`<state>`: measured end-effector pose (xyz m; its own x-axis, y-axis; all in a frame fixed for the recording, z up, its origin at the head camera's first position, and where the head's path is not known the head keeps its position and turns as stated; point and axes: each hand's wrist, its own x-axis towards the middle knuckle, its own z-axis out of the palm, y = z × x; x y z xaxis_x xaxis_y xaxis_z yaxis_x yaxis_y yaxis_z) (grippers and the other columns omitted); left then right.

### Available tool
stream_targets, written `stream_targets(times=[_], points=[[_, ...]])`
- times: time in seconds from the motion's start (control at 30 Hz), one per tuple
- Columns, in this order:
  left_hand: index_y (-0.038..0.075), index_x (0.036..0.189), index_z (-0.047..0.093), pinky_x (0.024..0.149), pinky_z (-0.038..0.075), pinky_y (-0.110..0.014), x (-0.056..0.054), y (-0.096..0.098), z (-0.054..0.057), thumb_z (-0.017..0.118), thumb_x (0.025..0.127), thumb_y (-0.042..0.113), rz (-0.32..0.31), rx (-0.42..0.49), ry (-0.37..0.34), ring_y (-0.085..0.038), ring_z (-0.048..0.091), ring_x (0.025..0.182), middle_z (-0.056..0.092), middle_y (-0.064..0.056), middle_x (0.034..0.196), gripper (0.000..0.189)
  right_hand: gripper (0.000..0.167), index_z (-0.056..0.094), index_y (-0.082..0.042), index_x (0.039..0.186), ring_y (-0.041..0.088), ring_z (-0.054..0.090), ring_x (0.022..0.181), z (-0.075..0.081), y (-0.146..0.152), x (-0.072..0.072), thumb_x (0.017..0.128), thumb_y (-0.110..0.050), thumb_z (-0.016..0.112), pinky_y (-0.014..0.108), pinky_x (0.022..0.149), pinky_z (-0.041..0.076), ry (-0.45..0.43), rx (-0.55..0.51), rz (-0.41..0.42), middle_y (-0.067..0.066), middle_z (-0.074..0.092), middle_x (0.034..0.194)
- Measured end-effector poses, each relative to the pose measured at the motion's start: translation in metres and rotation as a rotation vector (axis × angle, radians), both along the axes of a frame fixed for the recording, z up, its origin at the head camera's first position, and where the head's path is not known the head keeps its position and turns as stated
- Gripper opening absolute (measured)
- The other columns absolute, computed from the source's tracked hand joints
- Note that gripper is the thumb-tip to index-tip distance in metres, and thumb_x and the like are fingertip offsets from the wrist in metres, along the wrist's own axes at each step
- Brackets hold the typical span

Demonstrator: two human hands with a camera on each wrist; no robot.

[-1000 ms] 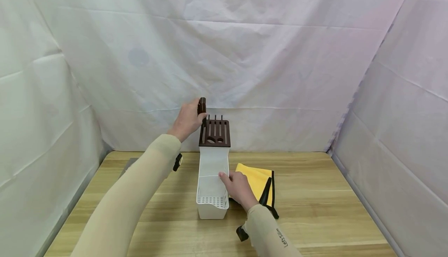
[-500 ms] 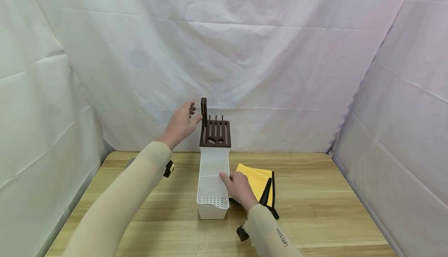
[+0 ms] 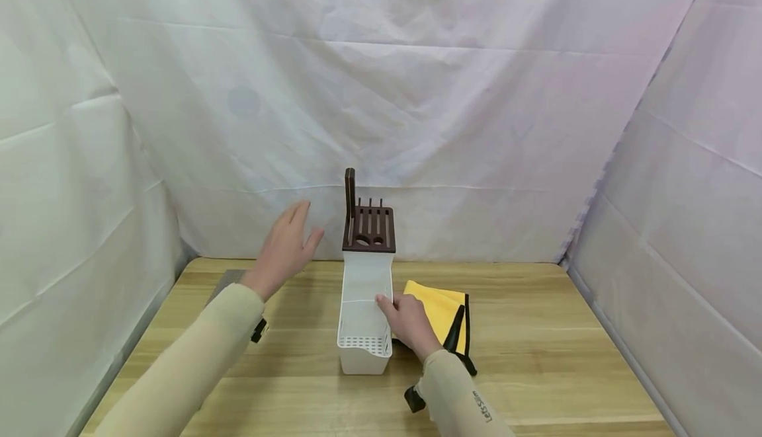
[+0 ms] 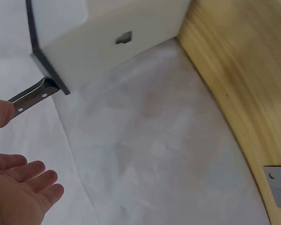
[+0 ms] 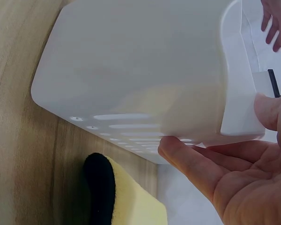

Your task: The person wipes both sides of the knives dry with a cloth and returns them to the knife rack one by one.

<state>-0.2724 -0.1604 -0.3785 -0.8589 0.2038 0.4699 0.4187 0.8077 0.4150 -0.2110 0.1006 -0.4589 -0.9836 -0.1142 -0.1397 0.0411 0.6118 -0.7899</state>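
A white knife holder point(image 3: 366, 278) with a dark brown slotted top point(image 3: 369, 242) stands upright on the table. In its leftmost slot a knife is seated, its dark riveted handle point(image 3: 350, 192) sticking up; the blade is hidden inside. My left hand point(image 3: 286, 248) hovers left of the holder, fingers extended, holding nothing. In the left wrist view the thumb overlaps the end of the knife handle point(image 4: 35, 96). My right hand point(image 3: 411, 321) grips the right wall of the holder's front compartment, thumb over the rim and fingers point(image 5: 192, 164) against the slotted outer side.
A yellow cloth point(image 3: 437, 301) with black edging lies right of the holder, partly under my right hand. On the left, a flat grey metal piece point(image 4: 278, 187) with a small hole lies on the wooden table point(image 3: 536, 344). White sheeting point(image 3: 476, 126) hangs behind and at both sides.
My left hand has let go of the knife handle and moved left and down, away from the holder. The knife stays upright in its slot. My right hand keeps its grip.
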Motion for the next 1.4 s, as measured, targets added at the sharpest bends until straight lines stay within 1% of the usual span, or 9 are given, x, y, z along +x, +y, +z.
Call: stream_targets(times=[0.13,0.4,0.57,0.7,0.9,1.03,1.13,1.27,1.4], points=[[-0.012,0.153,0.034,0.119,0.032,-0.059,0.015,-0.009,-0.016,0.06,0.105,0.025,0.009,-0.041,0.054,-0.05,0.04,0.142,0.041,-0.034,0.153,0.065,0.044,0.075,-0.005,0.119,0.02,0.068,0.1,0.0,0.001,0.0,0.107,-0.043,0.055,0.048,0.093,0.056,0.009,-0.001,0.005,0.011,0.075,0.114],[-0.015,0.15,0.037,0.112,0.039,-0.062,0.042,-0.026,-0.046,0.066,0.102,0.021,0.055,-0.097,0.093,-0.052,0.046,0.136,0.045,-0.037,0.148,0.067,0.047,0.075,-0.005,0.119,0.02,0.065,0.096,0.001,0.008,0.0,0.106,-0.046,0.055,0.046,0.089,0.056,0.01,0.001,0.019,0.01,0.075,0.109],[-0.017,0.15,0.036,0.108,0.041,-0.064,0.057,-0.037,-0.065,0.067,0.102,0.02,0.065,-0.111,0.08,-0.054,0.047,0.134,0.045,-0.039,0.146,0.068,0.047,0.074,-0.005,0.119,0.02,0.063,0.092,-0.001,0.013,0.001,0.106,-0.046,0.055,0.044,0.086,0.055,0.02,-0.009,-0.001,0.009,0.075,0.104],[-0.018,0.147,0.038,0.106,0.043,-0.065,0.069,-0.046,-0.078,0.07,0.099,0.017,0.073,-0.118,0.073,-0.054,0.05,0.13,0.048,-0.039,0.143,0.067,0.05,0.073,-0.008,0.124,0.026,0.067,0.102,-0.003,0.015,0.003,0.105,-0.05,0.054,0.051,0.094,0.055,0.04,0.023,-0.019,0.011,0.075,0.114],[-0.018,0.146,0.039,0.106,0.041,-0.066,0.085,-0.057,-0.09,0.071,0.097,0.013,0.07,-0.119,0.061,-0.055,0.049,0.13,0.047,-0.039,0.144,0.066,0.064,0.064,-0.003,0.14,0.038,0.064,0.123,-0.002,0.031,0.006,0.105,-0.056,0.051,0.057,0.104,0.049,0.075,0.071,0.03,0.019,0.065,0.137],[-0.019,0.146,0.039,0.104,0.043,-0.066,0.094,-0.064,-0.096,0.072,0.097,0.013,0.087,-0.127,0.041,-0.057,0.05,0.128,0.047,-0.041,0.142,0.067,0.069,0.058,0.001,0.143,0.038,0.065,0.122,-0.004,0.048,0.01,0.104,-0.056,0.053,0.056,0.101,0.052,0.092,0.068,0.044,0.02,0.06,0.143],[-0.019,0.144,0.04,0.102,0.044,-0.066,0.1,-0.07,-0.1,0.072,0.096,0.014,0.106,-0.149,0.005,-0.058,0.051,0.126,0.048,-0.042,0.14,0.066,0.067,0.057,0.001,0.144,0.04,0.064,0.123,-0.007,0.061,0.013,0.104,-0.053,0.055,0.057,0.101,0.052,0.121,0.089,0.042,0.02,0.061,0.142],[-0.02,0.142,0.041,0.102,0.045,-0.066,0.111,-0.079,-0.105,0.072,0.096,0.014,0.137,-0.175,-0.044,-0.058,0.052,0.125,0.048,-0.042,0.14,0.066,0.062,0.057,0.001,0.145,0.044,0.058,0.129,-0.014,0.075,0.016,0.104,-0.046,0.059,0.059,0.106,0.047,0.164,0.156,0.028,0.022,0.059,0.143],[-0.02,0.141,0.043,0.099,0.047,-0.066,0.118,-0.088,-0.112,0.076,0.092,0.013,0.145,-0.18,-0.015,-0.058,0.055,0.121,0.051,-0.042,0.137,0.067,0.054,0.058,0.003,0.142,0.045,0.052,0.135,-0.022,0.085,0.02,0.102,-0.033,0.065,0.059,0.11,0.043,0.192,0.225,0.011,0.024,0.059,0.143]])
